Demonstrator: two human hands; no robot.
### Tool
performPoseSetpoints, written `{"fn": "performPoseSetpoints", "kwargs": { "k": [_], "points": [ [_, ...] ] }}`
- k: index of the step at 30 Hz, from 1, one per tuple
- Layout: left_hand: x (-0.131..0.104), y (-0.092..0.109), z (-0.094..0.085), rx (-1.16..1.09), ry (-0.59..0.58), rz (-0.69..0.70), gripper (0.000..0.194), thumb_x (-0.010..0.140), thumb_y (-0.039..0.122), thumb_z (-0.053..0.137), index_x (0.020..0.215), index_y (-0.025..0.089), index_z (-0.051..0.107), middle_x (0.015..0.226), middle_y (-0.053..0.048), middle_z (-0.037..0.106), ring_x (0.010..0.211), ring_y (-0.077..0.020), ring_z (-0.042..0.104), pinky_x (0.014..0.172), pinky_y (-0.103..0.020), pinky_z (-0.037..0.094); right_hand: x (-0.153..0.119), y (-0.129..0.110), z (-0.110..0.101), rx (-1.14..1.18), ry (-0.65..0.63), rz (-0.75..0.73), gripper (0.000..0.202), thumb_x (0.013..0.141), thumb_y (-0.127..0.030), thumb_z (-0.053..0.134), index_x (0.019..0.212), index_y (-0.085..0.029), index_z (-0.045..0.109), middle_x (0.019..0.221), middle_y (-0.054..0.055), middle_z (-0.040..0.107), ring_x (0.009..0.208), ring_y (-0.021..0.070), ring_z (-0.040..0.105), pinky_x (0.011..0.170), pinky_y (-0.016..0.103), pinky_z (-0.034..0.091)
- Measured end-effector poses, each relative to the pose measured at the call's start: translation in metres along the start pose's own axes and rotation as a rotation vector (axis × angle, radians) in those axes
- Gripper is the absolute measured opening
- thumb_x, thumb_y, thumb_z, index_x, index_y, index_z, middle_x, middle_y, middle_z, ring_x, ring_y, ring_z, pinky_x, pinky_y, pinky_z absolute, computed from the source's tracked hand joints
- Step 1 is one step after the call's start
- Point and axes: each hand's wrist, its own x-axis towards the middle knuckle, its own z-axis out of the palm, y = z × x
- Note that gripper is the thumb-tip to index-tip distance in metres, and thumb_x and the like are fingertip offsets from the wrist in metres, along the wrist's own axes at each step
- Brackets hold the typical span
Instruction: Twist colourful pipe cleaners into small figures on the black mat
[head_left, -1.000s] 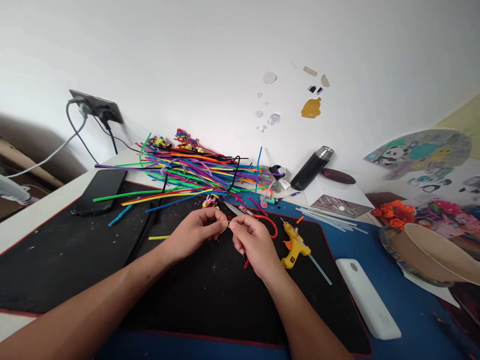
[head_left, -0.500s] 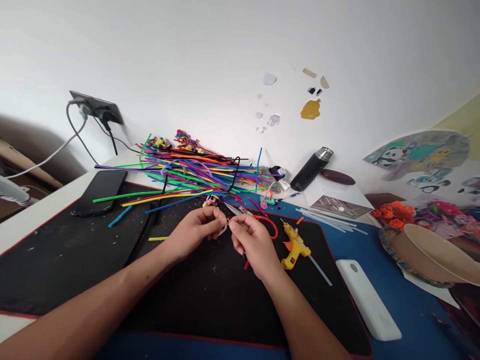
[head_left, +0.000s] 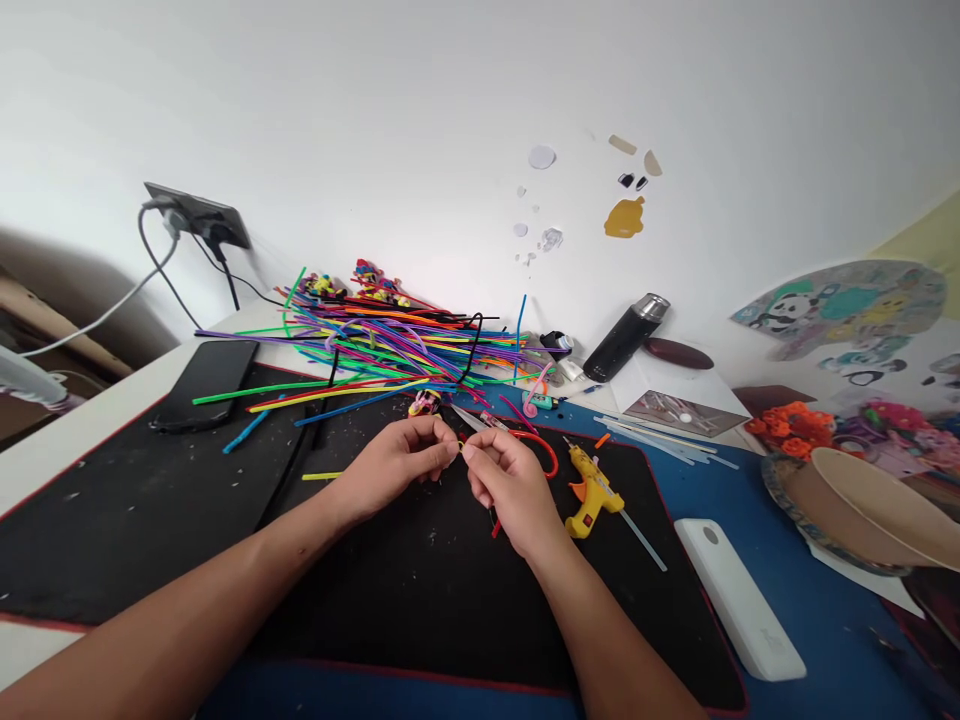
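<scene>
My left hand [head_left: 401,465] and my right hand [head_left: 512,487] meet fingertip to fingertip above the black mat [head_left: 420,600]. Pinched between them is a small yellowish piece [head_left: 461,448], mostly hidden by the fingers, so its shape cannot be made out. Just behind my hands lie a small colourful figure [head_left: 425,402] and scissors [head_left: 472,419] with red handles. A yellow glue gun [head_left: 592,492] with a clear stick in it rests right of my right hand. A short yellow pipe cleaner [head_left: 321,476] lies left of my left hand.
Many coloured pipe cleaners [head_left: 390,345] are heaped along the wall. A black phone [head_left: 206,385] lies at the left. To the right are a black flask [head_left: 626,338], clear glue sticks [head_left: 667,440], a white power bank [head_left: 739,598] and a beige bowl [head_left: 877,505].
The view has shifted slightly. My fingertips have drawn a little apart, and the pale strip that showed below them is out of sight. Both hands keep their pinch.
</scene>
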Motion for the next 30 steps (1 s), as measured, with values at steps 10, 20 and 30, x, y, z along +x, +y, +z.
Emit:
{"fn": "performPoseSetpoints", "kwargs": {
  "k": [10,20,30],
  "points": [
    [0.001,0.004,-0.003,-0.068,-0.073,-0.020,0.041,0.085,0.058,0.076,0.083,0.018,0.067,0.076,-0.001,0.062,0.064,-0.0142,0.054,0.059,-0.027,0.041,0.003,-0.002,-0.007,-0.014,0.006,0.018,0.026,0.087,-0.044,0.070,0.084,-0.020,0.062,0.051,-0.007,0.051,0.043,0.0092,0.040,0.045,0.023,0.029],
    [0.003,-0.005,-0.002,-0.295,-0.104,-0.122,0.034,0.083,0.046,0.083,0.082,0.016,0.068,0.077,-0.001,0.062,0.064,-0.0120,0.054,0.057,-0.025,0.036,0.002,-0.003,-0.005,-0.015,-0.034,0.036,0.023,0.086,-0.042,0.070,0.085,-0.020,0.062,0.051,-0.008,0.051,0.043,0.0092,0.041,0.046,0.024,0.029],
    [0.001,-0.006,0.000,-0.441,-0.116,-0.228,0.034,0.078,0.041,0.089,0.081,0.014,0.069,0.073,-0.002,0.063,0.062,-0.0113,0.054,0.057,-0.023,0.036,0.001,-0.003,-0.004,0.018,-0.065,0.050,0.025,0.087,-0.042,0.070,0.084,-0.019,0.061,0.051,-0.008,0.051,0.044,0.0087,0.041,0.045,0.022,0.029]
  ]
}}
